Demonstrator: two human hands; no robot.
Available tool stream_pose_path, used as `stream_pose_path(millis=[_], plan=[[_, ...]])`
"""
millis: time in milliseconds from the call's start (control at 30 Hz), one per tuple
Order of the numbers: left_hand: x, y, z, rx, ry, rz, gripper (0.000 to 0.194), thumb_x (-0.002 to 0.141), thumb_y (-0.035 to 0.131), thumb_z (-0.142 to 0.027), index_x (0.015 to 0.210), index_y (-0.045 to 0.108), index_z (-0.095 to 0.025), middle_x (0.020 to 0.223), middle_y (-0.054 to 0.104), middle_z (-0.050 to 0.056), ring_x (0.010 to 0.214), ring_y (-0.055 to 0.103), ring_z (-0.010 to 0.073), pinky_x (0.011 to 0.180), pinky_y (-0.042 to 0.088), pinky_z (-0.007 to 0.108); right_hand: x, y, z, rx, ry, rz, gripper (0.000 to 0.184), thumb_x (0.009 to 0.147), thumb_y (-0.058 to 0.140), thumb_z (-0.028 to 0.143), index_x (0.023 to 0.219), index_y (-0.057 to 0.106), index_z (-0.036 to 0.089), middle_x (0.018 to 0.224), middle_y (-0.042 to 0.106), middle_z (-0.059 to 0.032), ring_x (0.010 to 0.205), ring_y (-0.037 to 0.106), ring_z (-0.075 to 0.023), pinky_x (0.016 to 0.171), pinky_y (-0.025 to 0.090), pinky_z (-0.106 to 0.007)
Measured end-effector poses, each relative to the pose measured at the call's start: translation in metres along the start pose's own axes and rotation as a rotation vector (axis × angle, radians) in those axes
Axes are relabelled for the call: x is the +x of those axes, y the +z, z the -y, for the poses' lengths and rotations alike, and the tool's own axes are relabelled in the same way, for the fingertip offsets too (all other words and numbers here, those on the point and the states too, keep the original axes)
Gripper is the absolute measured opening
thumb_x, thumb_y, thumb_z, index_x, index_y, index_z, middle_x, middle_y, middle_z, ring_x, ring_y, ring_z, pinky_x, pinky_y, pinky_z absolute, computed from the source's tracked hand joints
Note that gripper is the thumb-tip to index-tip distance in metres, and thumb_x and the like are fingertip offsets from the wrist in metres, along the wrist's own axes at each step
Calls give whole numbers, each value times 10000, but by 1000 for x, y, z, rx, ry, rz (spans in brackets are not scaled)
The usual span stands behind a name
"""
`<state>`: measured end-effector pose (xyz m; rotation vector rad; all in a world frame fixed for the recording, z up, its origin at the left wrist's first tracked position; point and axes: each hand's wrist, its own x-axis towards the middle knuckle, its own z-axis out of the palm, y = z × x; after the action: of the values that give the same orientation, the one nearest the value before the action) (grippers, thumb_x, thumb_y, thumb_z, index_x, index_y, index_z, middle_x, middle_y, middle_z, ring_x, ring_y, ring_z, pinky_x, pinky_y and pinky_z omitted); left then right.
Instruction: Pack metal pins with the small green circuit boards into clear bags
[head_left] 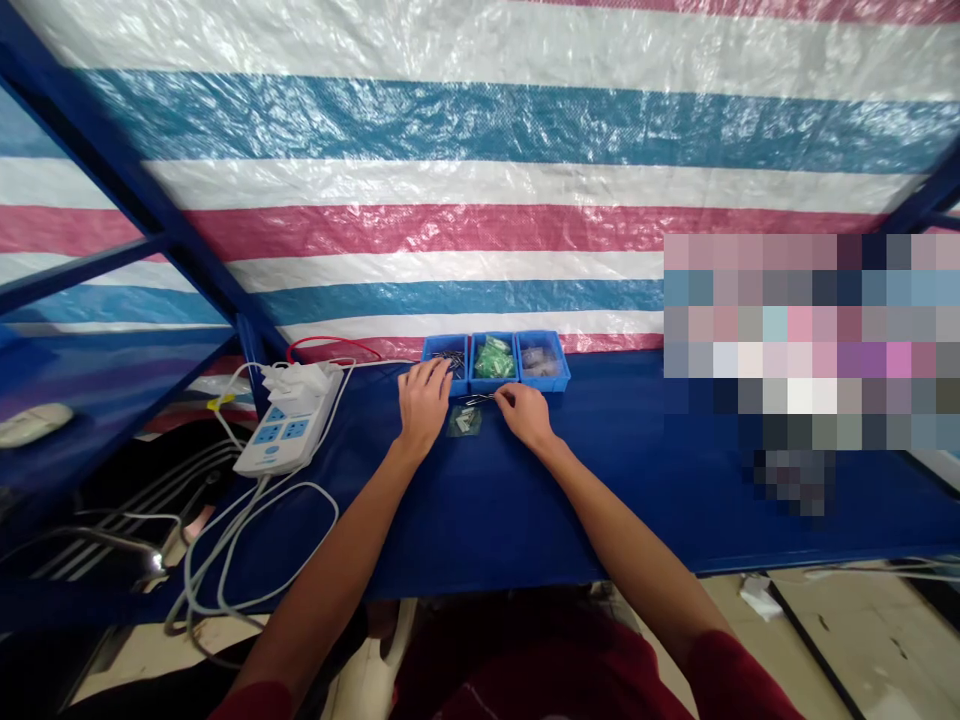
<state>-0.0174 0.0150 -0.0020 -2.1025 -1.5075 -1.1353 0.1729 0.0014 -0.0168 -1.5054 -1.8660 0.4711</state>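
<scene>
My left hand (424, 403) lies over the front of the left blue bin (430, 348), its fingers stretched out and slightly apart. Small dark metal pieces (451, 357) show in that bin beyond the fingertips. Between the pinched thumb and fingers of my right hand (526, 412) is a slim shiny metal piece (478, 399); its exact kind is too small to make out. Just below it, a small clear bag (465, 422) with pale pieces in it lies on the blue table (487, 520).
The middle blue bin (493, 384) holds green packets (495, 357), and the right bin (551, 383) holds clear packets (538, 360). To the left lies a white power strip (281, 440) with plugs and looping cables (240, 530). Striped sheeting (450, 230) hangs behind the table.
</scene>
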Motion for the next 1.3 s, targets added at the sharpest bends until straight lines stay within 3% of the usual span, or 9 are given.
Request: stream_pose_path(millis=[100, 200, 333, 433, 600, 833, 1000, 1133, 1300], plan=[[-3, 2, -5, -57, 116, 61, 300, 974, 403, -267, 1020, 685, -173, 1029, 707, 93, 974, 627, 212, 873, 446, 331, 0, 0, -2, -199, 57, 105, 154, 889, 560, 231, 983, 681, 211, 950, 695, -38, 876, 619, -181, 678, 397, -242], [-6, 2, -11, -91, 186, 216, 304, 971, 391, -251, 976, 686, -175, 958, 713, 71, 909, 638, 182, 858, 456, 284, 1, 0, -2, -295, 82, 154, 173, 909, 546, 256, 1025, 669, 216, 992, 688, -48, 914, 619, -191, 697, 405, -253], [-2, -7, -14, 44, 7, 476, 220, 919, 500, -325, 899, 681, -201, 851, 716, 40, 790, 644, 187, 677, 438, 267, 2, 2, -3, -338, 84, 172, 168, 919, 536, 265, 1030, 653, 217, 1010, 684, -51, 938, 616, -194, 713, 411, -261], [7, -20, -13, 87, -93, 670, 300, 852, 573, -501, 839, 659, -214, 801, 706, 22, 739, 636, 197, 596, 380, 264, 3, 4, -4, -344, 65, 181, 150, 926, 526, 258, 1015, 641, 219, 1020, 682, -51, 944, 615, -189, 724, 413, -261], [11, -27, -14, 145, -70, 901, 340, 757, 669, -539, 853, 629, -215, 854, 699, 39, 780, 641, 234, 575, 338, 267, 5, 8, -5, -384, 57, 196, 165, 949, 475, 244, 1001, 628, 208, 1047, 675, -65, 956, 620, -194, 735, 423, -264], [15, -16, -24, 164, 34, 974, 300, 776, 682, -472, 863, 599, -197, 873, 691, 67, 809, 643, 250, 576, 339, 270, 7, 11, -2, -490, 21, 244, 232, 972, 394, 220, 1062, 600, 161, 1092, 660, -114, 950, 646, -221, 732, 454, -280], [17, -12, -25, 128, -5, 984, 318, 770, 676, -500, 853, 599, -203, 863, 689, 61, 798, 642, 250, 571, 339, 270, 6, 9, 1, -522, 21, 263, 249, 973, 367, 206, 1092, 576, 137, 1104, 645, -141, 940, 655, -232, 734, 472, -296], [8, -13, -25, 100, -44, 887, 352, 811, 603, -557, 853, 614, -207, 869, 690, 54, 802, 640, 240, 600, 379, 275, 5, 7, 2, -506, 50, 263, 252, 981, 347, 212, 1096, 562, 148, 1105, 642, -134, 942, 653, -234, 741, 474, -305], [-3, -7, -24, 42, -59, 603, 298, 902, 527, -460, 1024, 630, -209, 983, 687, 49, 883, 643, 208, 692, 436, 270, 5, 5, -1, -464, 79, 255, 228, 987, 362, 236, 1077, 562, 175, 1120, 639, -101, 957, 641, -218, 754, 460, -288]])
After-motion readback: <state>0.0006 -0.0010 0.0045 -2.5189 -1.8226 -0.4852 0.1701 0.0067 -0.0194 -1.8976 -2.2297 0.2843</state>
